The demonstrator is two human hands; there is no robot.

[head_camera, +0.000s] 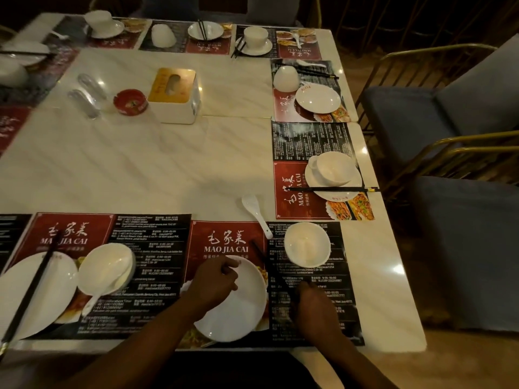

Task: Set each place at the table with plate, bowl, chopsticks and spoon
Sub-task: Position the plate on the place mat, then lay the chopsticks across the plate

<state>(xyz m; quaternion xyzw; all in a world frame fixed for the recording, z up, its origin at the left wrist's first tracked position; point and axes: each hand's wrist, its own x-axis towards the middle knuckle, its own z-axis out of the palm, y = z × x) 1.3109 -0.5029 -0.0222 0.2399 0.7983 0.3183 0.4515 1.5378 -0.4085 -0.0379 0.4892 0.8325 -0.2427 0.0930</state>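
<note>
My left hand (216, 279) lies on a white plate (236, 307) at the near place, fingers curled over its far rim. My right hand (317, 307) rests on the dark half of the placemat (309, 327), closed around black chopsticks (257, 250) that slant up-left past the plate. An empty white bowl (307, 247) stands just beyond my right hand. A white spoon (254, 210) lies on the bare table above the placemat.
The place to the left has a plate (33, 296), chopsticks (31, 290) and a bowl (108, 269) with a spoon in it. Two places on the right edge hold a bowl on a plate (334, 169) and a plate (317, 99). A tissue box (175, 94), a red ashtray (130, 101) and chairs (449, 108) are nearby.
</note>
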